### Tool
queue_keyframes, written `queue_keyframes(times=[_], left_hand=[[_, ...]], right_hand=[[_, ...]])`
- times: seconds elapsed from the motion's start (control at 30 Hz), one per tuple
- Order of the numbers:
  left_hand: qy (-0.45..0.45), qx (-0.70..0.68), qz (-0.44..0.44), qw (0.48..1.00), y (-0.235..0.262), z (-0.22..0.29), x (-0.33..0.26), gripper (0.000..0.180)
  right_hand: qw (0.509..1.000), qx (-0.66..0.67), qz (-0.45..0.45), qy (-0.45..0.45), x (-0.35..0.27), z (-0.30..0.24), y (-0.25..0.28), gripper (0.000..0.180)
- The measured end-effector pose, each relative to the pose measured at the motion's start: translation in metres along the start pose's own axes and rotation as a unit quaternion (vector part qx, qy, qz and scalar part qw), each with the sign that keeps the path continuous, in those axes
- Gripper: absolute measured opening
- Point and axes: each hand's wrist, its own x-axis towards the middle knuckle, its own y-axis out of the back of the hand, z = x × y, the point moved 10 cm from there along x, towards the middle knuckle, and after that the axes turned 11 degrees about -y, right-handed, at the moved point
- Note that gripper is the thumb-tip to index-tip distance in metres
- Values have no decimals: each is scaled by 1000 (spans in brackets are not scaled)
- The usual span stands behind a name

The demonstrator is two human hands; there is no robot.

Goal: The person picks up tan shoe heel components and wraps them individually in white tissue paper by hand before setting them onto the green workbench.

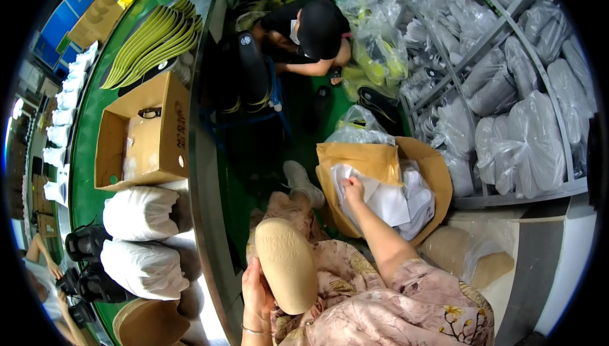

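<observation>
Head view: hands on tan insole (287, 263) and white insoles (388, 201).

The person wears a loose garment of pale pink cloth printed with beige and brown flowers and leaves, with one yellow bloom low on the right side. Its short sleeve ends above the right elbow, leaving both forearms bare. A thin bracelet (255, 331) circles the left wrist, just below the left grip (256, 296).
</observation>
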Motion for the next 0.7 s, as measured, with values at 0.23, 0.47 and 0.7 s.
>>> queue_keyframes(times=[0.23,0.47,0.7], left_hand=[[-35,44,-11,998,12,-4,-2,17],[-94,64,-3,994,13,-11,-2,20],[-125,-26,-1,992,9,-11,-17,11]], right_hand=[[962,87,-210,152,-61,-53,31,17],[821,232,-520,-31,-226,-104,44,11],[701,3,-605,378,-406,-174,62,17]])
